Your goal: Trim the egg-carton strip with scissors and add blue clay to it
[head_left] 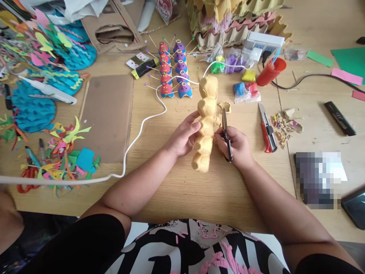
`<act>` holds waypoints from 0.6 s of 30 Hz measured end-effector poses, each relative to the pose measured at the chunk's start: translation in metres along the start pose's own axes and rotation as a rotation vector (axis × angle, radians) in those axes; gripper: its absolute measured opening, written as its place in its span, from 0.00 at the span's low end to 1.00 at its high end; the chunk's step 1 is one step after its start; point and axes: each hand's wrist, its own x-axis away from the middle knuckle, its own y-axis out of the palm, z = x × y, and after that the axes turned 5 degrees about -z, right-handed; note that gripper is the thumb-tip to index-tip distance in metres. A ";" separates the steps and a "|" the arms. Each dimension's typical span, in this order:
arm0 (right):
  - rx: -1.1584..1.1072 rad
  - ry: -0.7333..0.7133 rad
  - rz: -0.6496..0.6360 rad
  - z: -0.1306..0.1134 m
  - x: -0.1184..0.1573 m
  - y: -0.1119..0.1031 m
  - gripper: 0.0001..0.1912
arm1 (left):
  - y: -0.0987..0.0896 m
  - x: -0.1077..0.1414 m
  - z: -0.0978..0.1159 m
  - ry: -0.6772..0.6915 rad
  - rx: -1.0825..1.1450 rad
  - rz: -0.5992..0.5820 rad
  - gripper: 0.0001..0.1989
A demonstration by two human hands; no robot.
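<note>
My left hand (186, 134) grips a yellow egg carton strip (205, 125) by its left side, thumb on top. The strip is one row of several bumps, held above the table and pointing away from me. On its right, my right hand (238, 146) is closed around a pair of black scissors (227, 139), its blades pointing away from me. The fingertips of that hand are at the strip's right edge; whether they touch it is hard to tell. A small yellow carton scrap (225, 107) lies just beyond the scissors.
Two rows of painted carton figures (172, 68) stand ahead. A white cable (142, 125) crosses the table on the left, past a cardboard sheet (107, 118). To the right lie a box cutter (267, 131), carton scraps (286, 123) and a red cup (272, 72). Egg trays (234, 23) are stacked behind.
</note>
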 end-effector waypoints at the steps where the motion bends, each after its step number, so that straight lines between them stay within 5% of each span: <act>1: 0.060 -0.021 0.018 0.002 -0.001 -0.001 0.16 | 0.000 0.000 0.000 0.033 -0.015 -0.004 0.31; 10: 0.687 -0.118 0.008 0.004 0.000 -0.005 0.14 | 0.003 -0.002 0.006 0.301 -0.141 0.115 0.27; 18: 0.775 0.036 -0.076 -0.008 0.004 -0.001 0.18 | -0.001 -0.011 0.008 0.399 -0.069 0.153 0.18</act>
